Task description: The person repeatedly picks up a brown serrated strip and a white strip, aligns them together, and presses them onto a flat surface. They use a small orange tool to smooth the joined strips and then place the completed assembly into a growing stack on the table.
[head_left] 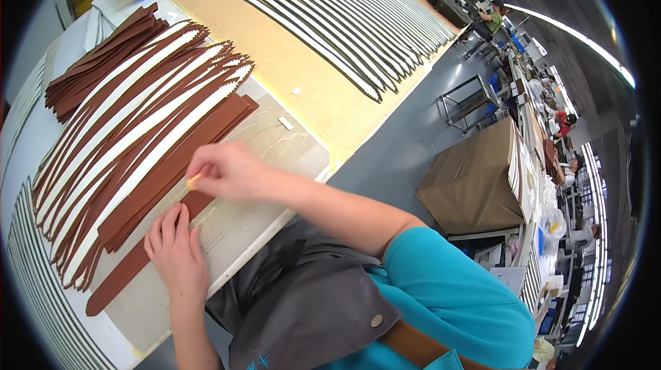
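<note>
Your left hand (177, 254) lies flat, fingers open and pressed on the near part of a brown leather strip (148, 249) that runs along the pale mat (255, 222) on the surface, just in front of the fanned row of brown and white strips (131, 143). Your right hand (227, 172) has its fingers closed on a small yellowish tool (193, 180), tip at the strip's edge. Keep the flat hand close to the tool so the leather cannot creep, and draw the tip evenly along the edge, with light, steady pressure.
</note>
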Motion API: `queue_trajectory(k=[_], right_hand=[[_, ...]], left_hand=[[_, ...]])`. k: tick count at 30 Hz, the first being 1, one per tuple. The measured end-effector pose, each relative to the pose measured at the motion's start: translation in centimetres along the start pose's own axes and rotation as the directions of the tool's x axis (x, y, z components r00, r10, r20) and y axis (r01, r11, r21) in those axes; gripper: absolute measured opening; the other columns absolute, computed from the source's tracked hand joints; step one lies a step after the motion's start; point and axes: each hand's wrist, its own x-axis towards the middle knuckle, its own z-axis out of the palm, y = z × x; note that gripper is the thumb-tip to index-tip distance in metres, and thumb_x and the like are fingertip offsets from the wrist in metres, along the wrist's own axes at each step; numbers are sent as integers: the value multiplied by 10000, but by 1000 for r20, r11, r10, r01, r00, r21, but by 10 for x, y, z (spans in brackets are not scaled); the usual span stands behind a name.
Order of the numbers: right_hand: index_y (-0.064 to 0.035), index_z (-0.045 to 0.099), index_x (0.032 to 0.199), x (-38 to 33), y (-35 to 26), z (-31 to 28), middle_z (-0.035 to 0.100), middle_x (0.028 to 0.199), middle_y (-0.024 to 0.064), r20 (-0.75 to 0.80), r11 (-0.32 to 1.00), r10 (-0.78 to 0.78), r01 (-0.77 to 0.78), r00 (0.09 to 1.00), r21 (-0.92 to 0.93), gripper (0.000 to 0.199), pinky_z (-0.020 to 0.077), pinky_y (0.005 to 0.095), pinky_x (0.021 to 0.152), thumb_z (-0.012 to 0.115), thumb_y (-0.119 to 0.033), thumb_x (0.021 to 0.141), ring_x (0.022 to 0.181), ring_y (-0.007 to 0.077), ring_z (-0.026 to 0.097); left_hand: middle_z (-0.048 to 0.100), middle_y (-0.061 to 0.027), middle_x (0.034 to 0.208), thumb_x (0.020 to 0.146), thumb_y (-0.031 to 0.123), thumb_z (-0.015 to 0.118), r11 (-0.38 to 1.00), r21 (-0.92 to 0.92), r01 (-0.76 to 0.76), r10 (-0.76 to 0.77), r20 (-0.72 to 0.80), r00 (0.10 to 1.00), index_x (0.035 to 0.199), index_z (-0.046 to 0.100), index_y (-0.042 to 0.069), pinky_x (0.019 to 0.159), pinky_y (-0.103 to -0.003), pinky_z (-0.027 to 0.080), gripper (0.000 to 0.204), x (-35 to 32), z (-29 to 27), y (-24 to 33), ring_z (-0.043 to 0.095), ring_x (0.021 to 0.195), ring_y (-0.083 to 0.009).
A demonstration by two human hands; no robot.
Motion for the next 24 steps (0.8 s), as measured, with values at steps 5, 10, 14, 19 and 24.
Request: queue_trajectory(k=[5,10,14,19,24], right_hand=[[-31,710,939,7,-2,35,714,826,76,23,996,65,-66,998,52,107,563,291,667,747,-115,883,741,126,684],[-30,702,947,7,7,46,723,843,70,4,996,81,-81,997,44,110,584,295,674,741,-116,891,760,117,701],[-30,675,1023,8,6,42,726,890,36,63,988,110,-116,992,103,122,573,250,659,732,-94,936,770,97,689],[-21,685,963,16,-16,25,694,815,18,126,944,300,-313,946,101,110,499,208,554,746,-97,913,630,51,597],[3,688,918,23,-19,27,672,771,17,99,956,292,-290,951,-34,92,469,208,509,731,-72,888,583,44,564]], left_hand=[[580,-110,1379,975,128,590,1000,-6,-6,6,7,1000,1313,636,11,1138,-485,319,361,0,-1,5,482,1308,-327],[601,-113,1338,937,110,609,998,-66,-7,3,-59,998,1268,660,31,1103,-484,358,343,-1,-3,1,504,1275,-340],[649,-80,1275,905,97,659,973,-231,-3,-30,-139,990,1216,688,37,1042,-460,419,319,0,-6,-4,556,1209,-318],[661,-51,1262,921,82,643,965,-261,9,-56,-173,983,1182,707,37,1020,-434,438,272,-1,-1,-5,576,1190,-267],[654,-42,1251,914,79,643,972,-234,10,-54,-182,982,1183,712,38,1032,-425,432,281,-3,2,-5,569,1199,-258]])
